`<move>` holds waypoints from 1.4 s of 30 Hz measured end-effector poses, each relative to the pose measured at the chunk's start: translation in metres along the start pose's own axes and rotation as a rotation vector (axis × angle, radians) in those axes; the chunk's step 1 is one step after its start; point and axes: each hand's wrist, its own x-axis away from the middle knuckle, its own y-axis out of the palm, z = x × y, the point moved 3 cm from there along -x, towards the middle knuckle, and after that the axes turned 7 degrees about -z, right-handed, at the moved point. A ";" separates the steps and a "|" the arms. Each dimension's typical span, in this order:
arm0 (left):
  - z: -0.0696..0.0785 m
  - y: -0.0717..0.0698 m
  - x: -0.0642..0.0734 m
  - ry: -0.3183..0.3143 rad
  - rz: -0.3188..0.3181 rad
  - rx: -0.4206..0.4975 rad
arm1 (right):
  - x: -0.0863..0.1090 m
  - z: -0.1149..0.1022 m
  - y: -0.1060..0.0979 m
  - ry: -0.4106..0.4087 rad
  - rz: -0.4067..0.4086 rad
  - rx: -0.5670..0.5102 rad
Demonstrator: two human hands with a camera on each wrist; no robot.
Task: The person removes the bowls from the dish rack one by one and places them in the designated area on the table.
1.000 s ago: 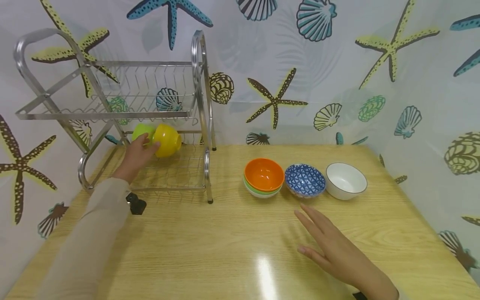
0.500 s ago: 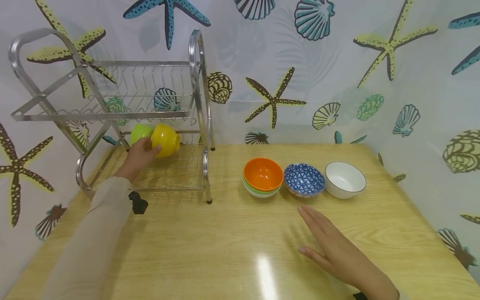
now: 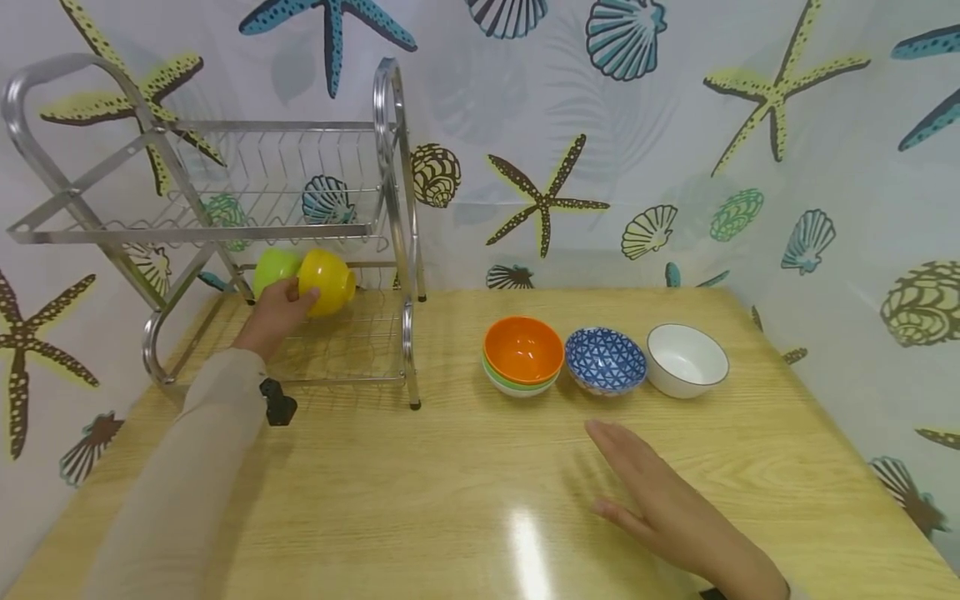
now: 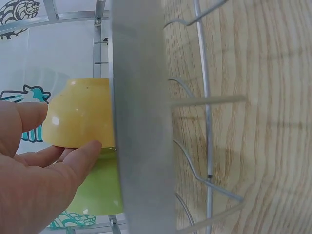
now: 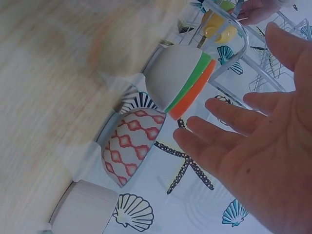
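Observation:
In the head view a yellow bowl point(image 3: 327, 283) stands on its side in the lower tier of the metal dish rack point(image 3: 405, 333). Just left of it is a green bowl point(image 3: 274, 268), partly covered by the yellow one and by my left hand point(image 3: 277, 312). That hand grips the yellow bowl's edge between thumb and fingers. The left wrist view shows the fingers point(image 4: 83, 158) between the two bowls, while a rack bar hides part of both. My right hand point(image 3: 667, 504) hovers over the table with straight fingers, holding nothing, in front of the blue patterned bowl point(image 3: 605, 360).
A stack of bowls, orange point(image 3: 523, 348) on top of green and white, stands right of the rack. Beside the blue patterned bowl is a white bowl point(image 3: 686, 360) with a dark rim. A cloth with sea prints hangs behind the wooden table point(image 3: 420, 500).
My left fingers have settled round the yellow bowl's edge; the bowls stay in the rack. My right hand's fingers have drawn together. The head view has shifted slightly.

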 end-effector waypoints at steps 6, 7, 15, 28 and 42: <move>0.006 0.001 0.002 -0.034 0.019 -0.046 | -0.001 -0.003 0.003 -0.001 -0.018 0.006; 0.006 0.001 0.002 -0.039 0.021 -0.048 | -0.001 -0.003 0.003 -0.002 -0.018 0.010; 0.000 0.000 -0.003 -0.076 0.041 0.003 | -0.001 -0.002 0.004 0.009 -0.035 0.008; -0.004 0.001 -0.007 -0.110 0.176 0.042 | -0.003 -0.002 0.010 0.001 -0.043 0.019; -0.010 0.002 -0.010 -0.129 0.216 0.125 | -0.005 0.000 0.007 0.011 -0.047 0.018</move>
